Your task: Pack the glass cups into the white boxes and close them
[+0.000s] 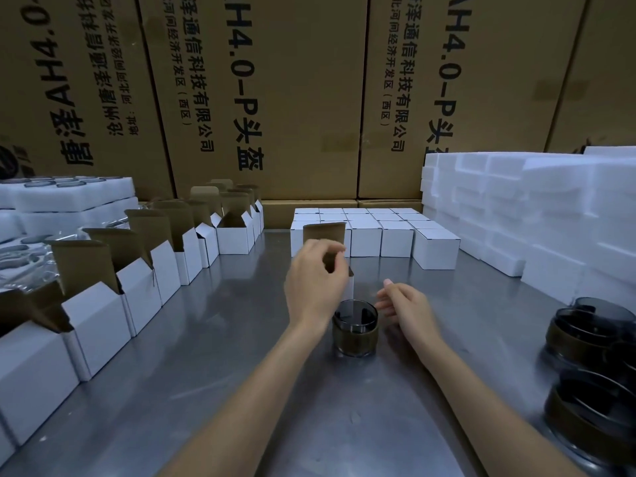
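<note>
Hands meet over the middle of the steel worktop (213,356). Left hand (315,284) has its fingers curled at the raised brown flap of an open white box (325,234), seemingly pinching it, though blur hides the contact. Right hand (406,308) hangs relaxed, grip loose, holding nothing, just right of a glass cup (355,327) that stands upright before the box. More open boxes (137,270) line the left side; closed boxes (378,232) sit stacked behind. Further cups (592,335) cluster at the right edge, beside white foam blocks (537,208).
</note>
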